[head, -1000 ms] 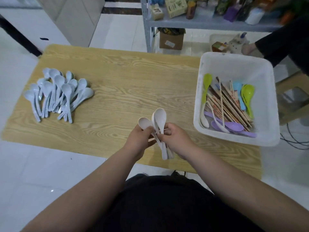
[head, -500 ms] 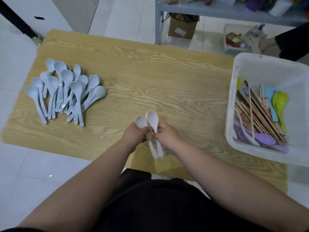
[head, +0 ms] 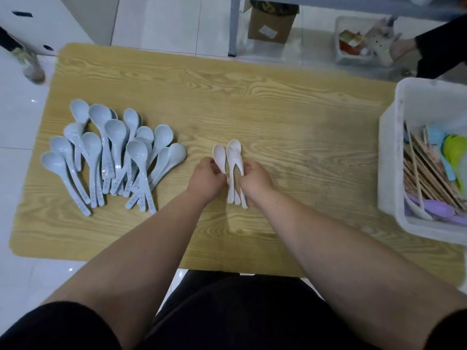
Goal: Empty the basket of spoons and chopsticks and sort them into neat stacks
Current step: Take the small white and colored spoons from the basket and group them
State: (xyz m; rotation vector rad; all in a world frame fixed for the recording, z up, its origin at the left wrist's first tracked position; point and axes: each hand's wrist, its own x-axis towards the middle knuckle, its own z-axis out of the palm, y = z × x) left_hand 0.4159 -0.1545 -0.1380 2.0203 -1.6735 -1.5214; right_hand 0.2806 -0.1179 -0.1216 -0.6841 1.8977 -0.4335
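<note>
Frame centre: the left hand (head: 206, 180) pinched one white spoon (head: 218, 155); the right hand (head: 255, 181) gripped the nested white spoons (head: 234, 160) over the bench (head: 252, 102). Aligning bowls and handles before release should keep the stack neat. Basket (head: 390, 160), right edge, held chopsticks (head: 427, 178).

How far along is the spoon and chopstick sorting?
Done: pale blue plastic spoons lie piled on the wooden table. In hand: left hand and right hand grip pale pink plastic spoons. Left: wooden chopsticks and coloured spoons sit in the white plastic basket.
</note>
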